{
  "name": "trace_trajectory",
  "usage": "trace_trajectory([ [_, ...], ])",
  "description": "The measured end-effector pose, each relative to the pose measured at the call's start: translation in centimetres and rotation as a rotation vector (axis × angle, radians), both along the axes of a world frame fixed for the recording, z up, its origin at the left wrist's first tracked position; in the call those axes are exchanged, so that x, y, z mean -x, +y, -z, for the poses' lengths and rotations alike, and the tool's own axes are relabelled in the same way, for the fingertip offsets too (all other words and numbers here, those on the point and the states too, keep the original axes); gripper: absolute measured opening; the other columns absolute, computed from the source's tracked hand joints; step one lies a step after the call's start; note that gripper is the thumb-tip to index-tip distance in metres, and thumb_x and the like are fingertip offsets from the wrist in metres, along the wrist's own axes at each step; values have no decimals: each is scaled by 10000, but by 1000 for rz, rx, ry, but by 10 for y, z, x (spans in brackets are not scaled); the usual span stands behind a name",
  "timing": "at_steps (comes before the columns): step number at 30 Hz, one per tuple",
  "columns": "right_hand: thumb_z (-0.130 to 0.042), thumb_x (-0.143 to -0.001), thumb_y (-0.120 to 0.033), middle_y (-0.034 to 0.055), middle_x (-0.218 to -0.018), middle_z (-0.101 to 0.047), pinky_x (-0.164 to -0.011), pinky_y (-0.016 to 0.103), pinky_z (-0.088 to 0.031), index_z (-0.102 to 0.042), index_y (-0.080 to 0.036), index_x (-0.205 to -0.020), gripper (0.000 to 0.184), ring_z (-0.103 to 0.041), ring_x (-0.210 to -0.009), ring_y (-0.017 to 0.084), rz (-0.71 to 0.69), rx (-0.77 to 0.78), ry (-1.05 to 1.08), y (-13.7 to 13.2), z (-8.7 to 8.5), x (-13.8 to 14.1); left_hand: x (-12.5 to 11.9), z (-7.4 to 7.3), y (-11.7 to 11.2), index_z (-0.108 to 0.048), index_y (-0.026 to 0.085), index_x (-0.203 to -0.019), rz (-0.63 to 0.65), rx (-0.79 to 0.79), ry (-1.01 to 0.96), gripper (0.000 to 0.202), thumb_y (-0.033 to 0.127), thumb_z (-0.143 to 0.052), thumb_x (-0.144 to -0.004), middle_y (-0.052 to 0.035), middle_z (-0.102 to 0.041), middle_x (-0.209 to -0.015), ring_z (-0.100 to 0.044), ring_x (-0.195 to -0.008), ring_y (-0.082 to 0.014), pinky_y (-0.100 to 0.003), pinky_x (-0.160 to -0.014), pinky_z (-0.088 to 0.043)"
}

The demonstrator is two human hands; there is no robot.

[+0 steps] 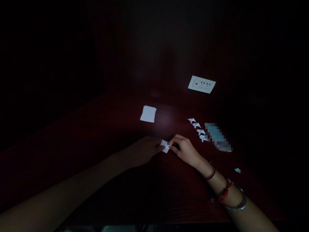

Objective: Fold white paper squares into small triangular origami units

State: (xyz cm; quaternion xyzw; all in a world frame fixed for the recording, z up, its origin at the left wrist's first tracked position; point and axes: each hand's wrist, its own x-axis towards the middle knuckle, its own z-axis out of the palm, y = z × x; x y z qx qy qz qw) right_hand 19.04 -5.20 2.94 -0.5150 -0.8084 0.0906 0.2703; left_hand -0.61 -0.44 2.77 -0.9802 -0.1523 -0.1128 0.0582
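A small piece of white paper (166,146), with fold lines showing, is held low over the dark red table between both hands. My left hand (148,149) pinches its left edge, thumb in front and the other fingers mostly in shadow. At the opposite edge, my right hand (182,147) grips the paper between thumb and fingertips. Beyond the hands lies a stack of square white paper sheets (148,114). Several folded white paper pieces (198,129) sit in a slanting row to the right of my right hand.
A phone (218,137) with a blurred-out screen lies right of the folded row. Nearer me at the right is a small white paper scrap (238,170). A white power socket (202,84) is set in the upright panel behind the table (116,122). The surroundings are very dark.
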Motion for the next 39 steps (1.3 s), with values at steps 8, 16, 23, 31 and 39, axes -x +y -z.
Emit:
trace_trajectory([
  [8,-480,-790,-136,28,-767,-538,-702,256,-368,-569,-163,-771,95,-497,-750,129,-100,-68,-175,0,-5,-4,0,8,4,-476,191,-1126,3,27,-33,318,116,-406,-825,-84,-500,-1081,-476,-956,-195,-316,-795,-365],
  [16,-416,-835,-186,41,-781,-552,-733,274,-319,-580,-158,-821,167,-482,-773,141,-183,-124,-395,-2,-11,-8,2,10,3,-478,194,-1121,1,-40,-22,307,142,-392,-831,-91,-491,-1115,-476,-973,-219,-355,-801,-367],
  [23,-428,-826,-157,37,-794,-559,-723,268,-319,-594,-174,-861,170,-487,-779,136,-241,-135,-428,-2,-13,-10,3,12,4,-481,201,-1117,1,-14,-38,309,147,-416,-820,-85,-484,-1132,-469,-1001,-217,-349,-812,-365],
  [31,-415,-833,-163,40,-810,-567,-736,277,-335,-592,-177,-892,187,-493,-785,142,-238,-125,-478,-1,-14,-10,1,6,-2,-444,196,-1150,22,13,-64,338,110,-398,-827,-44,-452,-1213,-389,-1113,-195,-338,-877,-316],
  [39,-427,-827,-157,38,-836,-567,-757,283,-359,-596,-181,-899,185,-513,-805,141,-242,-93,-419,1,-11,-11,-1,5,-3,-439,133,-1145,81,26,-19,324,88,-365,-833,-67,-492,-1182,-432,-1084,-191,-333,-890,-310],
])
